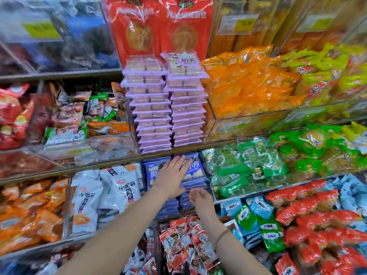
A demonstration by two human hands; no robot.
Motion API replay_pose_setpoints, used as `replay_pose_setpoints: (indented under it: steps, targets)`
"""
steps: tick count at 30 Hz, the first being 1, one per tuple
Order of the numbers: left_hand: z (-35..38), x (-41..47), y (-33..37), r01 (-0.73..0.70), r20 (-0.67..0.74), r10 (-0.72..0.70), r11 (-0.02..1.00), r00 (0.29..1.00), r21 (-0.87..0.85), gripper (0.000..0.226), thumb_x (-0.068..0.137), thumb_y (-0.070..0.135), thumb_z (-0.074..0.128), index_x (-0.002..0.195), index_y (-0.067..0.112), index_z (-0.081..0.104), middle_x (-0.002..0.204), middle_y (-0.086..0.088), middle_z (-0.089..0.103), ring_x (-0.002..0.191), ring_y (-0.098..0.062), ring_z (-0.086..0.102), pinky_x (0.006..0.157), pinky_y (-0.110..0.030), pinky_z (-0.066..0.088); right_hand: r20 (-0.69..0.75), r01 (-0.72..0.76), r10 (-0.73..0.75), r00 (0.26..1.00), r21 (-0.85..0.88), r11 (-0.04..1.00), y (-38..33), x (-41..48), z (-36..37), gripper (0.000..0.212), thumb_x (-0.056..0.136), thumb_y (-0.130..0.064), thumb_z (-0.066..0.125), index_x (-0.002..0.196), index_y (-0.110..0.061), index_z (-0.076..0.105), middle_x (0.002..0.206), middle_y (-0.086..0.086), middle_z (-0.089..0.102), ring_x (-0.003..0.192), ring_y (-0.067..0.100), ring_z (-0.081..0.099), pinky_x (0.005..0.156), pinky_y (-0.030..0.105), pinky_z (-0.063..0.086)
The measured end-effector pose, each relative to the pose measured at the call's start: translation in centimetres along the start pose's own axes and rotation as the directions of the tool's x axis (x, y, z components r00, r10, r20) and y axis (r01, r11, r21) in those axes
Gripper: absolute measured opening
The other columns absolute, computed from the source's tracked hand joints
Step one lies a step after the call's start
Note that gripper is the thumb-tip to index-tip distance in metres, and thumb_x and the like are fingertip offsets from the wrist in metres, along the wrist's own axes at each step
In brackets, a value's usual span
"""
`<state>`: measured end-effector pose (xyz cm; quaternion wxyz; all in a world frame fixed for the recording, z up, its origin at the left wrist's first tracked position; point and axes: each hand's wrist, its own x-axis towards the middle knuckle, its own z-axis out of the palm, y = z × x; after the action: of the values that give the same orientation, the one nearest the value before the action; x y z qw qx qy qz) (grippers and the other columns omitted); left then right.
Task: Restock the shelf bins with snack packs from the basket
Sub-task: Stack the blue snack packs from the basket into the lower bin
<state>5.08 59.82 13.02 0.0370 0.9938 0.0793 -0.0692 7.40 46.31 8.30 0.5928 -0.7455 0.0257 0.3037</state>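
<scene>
Centre frame, under the pink tray stacks (168, 108): the blue snack packs (193, 169) lie flat in two side-by-side stacks, print up.

Left hand (171, 173) lies spread across both tops, fingers straight, gripping nothing. Right hand (199, 199) is at the front edge of the right stack, fingers loosely curled; can't tell if it pinches a pack. Basket not in view.

Likely step: squaring the stacks. Press lightly and nudge the fronts flush.

Long axis seems to run up the frame into the shelf, lettering upright.
</scene>
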Motion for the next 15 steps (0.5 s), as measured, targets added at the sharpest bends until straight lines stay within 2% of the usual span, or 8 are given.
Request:
replay_pose_setpoints:
  steps: [1, 3, 5, 8, 15]
  targets:
    - [0.0, 0.1, 0.0, 0.001, -0.002, -0.001, 1.000, 1.000, -0.004, 0.098, 0.087, 0.043, 0.063, 0.152, 0.024, -0.007, 0.161, -0.006, -0.005, 0.148, -0.024, -0.001, 0.119, -0.041, 0.005, -0.002, -0.013, 0.013, 1.000, -0.014, 1.000, -0.1, -0.2, 0.1, 0.029, 0.096, -0.007, 0.042, 0.070, -0.011, 0.055, 0.074, 0.010, 0.055, 0.071, 0.023, 0.053, 0.073, 0.037, 0.046]
    - [0.0, 0.2, 0.1, 0.000, 0.000, 0.000, 1.000, 1.000, -0.023, 0.097, 0.086, 0.044, 0.063, 0.153, 0.024, -0.005, 0.161, -0.006, -0.004, 0.148, -0.025, 0.000, 0.119, -0.041, 0.006, -0.020, -0.115, 0.117, 0.993, 0.073, 0.991, -0.6, -0.2, 0.3, 0.028, 0.096, 0.000, 0.038, 0.071, -0.009, 0.048, 0.060, 0.010, 0.042, 0.053, 0.020, 0.039, 0.055, 0.031, 0.035]
    - [-0.1, 0.3, 0.0, -0.002, 0.006, 0.002, 0.999, 1.000, -0.042, 0.097, 0.085, 0.045, 0.063, 0.153, 0.025, -0.003, 0.161, -0.005, -0.003, 0.148, -0.024, 0.000, 0.119, -0.042, 0.006, -0.019, -0.213, 0.217, 0.976, 0.118, 0.970, -1.0, -0.2, 0.2, 0.021, 0.097, -0.001, 0.042, 0.078, -0.005, 0.048, 0.050, 0.007, 0.042, 0.043, 0.015, 0.038, 0.042, 0.023, 0.034]
    - [-0.1, 0.4, -0.2, 0.000, 0.002, 0.000, 0.999, 1.000, -0.041, 0.096, 0.085, 0.044, 0.064, 0.153, 0.026, -0.003, 0.161, -0.004, -0.002, 0.148, -0.024, 0.001, 0.118, -0.041, 0.006, 0.008, -0.248, 0.258, 0.966, 0.305, 0.919, -1.3, -0.4, 0.7, 0.025, 0.094, -0.006, 0.054, 0.069, -0.002, 0.055, 0.059, 0.010, 0.053, 0.050, 0.017, 0.047, 0.044, 0.021, 0.042]
    - [0.2, 0.5, -0.3, -0.009, -0.028, 0.008, 1.000, 1.000, -0.023, 0.098, 0.084, 0.046, 0.065, 0.153, 0.025, -0.003, 0.161, -0.005, 0.000, 0.147, -0.024, 0.004, 0.118, -0.040, 0.009, 0.030, -0.209, 0.210, 0.977, 0.305, 0.929, -0.8, -0.3, 1.1, 0.024, 0.092, -0.010, 0.058, 0.069, -0.003, 0.056, 0.062, 0.009, 0.055, 0.052, 0.016, 0.048, 0.052, 0.022, 0.044]
